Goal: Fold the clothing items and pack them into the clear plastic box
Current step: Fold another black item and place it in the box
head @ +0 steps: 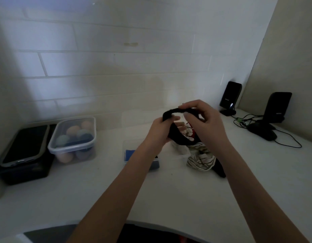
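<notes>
1. Left hand [159,129] grips 1 end of a black clothing item [176,135], fingers curled round the fabric, held up above the table.
2. Right hand [203,118] pinches the other end of the same black item btwn thumb and fingers; the fabric arcs across from hand to hand.
3. Clear plastic box [132,120] sits on the white table [169,193] right under and behind both hands; its walls are faint and hard to trace. Both forearms cross in front of it and hide much of the inside.
4. Inside the box at the front left, a blue folded item [129,153] shows, partly covered by the left forearm.
5. Just right of the box, touching its front corner, a heap of white patterned cloth [200,158] w/ dark stripes, and a black piece [220,170] poking out at its lower right.
6. Left side: a lidded clear container of coloured balls [73,137], well apart from the box.
7. Further left, a phone [23,146] lies on top of a black case [27,172], just beside that container.
8. Far right: 2 black stands [230,97] [278,109] w/ cables [288,137] trailing over the table, near the wall corner.
9. Tiled wall [116,58] behind everything.
</notes>
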### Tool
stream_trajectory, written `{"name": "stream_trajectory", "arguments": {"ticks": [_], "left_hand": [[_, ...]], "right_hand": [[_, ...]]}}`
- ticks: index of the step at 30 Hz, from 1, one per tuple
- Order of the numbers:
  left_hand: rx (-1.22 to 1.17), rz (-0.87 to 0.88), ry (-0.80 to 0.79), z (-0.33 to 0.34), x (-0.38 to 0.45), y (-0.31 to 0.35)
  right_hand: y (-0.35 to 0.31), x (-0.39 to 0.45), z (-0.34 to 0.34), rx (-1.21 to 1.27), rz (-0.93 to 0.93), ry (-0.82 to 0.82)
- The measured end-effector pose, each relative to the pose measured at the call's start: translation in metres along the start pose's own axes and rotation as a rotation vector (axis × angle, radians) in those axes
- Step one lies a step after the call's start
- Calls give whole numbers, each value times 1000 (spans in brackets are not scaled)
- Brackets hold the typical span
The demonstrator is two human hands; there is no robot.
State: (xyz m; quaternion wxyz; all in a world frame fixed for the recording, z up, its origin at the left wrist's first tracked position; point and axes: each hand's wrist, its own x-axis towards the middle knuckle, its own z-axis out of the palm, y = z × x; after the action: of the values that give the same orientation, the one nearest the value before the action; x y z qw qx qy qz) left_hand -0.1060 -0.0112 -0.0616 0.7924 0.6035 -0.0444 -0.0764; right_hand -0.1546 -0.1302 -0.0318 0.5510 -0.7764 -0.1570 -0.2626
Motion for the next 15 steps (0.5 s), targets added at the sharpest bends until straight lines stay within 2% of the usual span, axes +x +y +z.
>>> {"name": "stream_trajectory", "arguments": {"ticks": [3,7,12,15], "left_hand": [[-220,-58,-85,-8,-2,9],[-361,-105,-191,-16,-6,17],[-366,-52,-214,-19,-10,24],[-304,-31,-200,-23,-12,29]], "right_hand": [[9,-6,4,37,79,-97],[20,-8,13,-66,149,-95],[24,-4,21,74,395,-180],[25,-4,23,163,419,-236]]}}
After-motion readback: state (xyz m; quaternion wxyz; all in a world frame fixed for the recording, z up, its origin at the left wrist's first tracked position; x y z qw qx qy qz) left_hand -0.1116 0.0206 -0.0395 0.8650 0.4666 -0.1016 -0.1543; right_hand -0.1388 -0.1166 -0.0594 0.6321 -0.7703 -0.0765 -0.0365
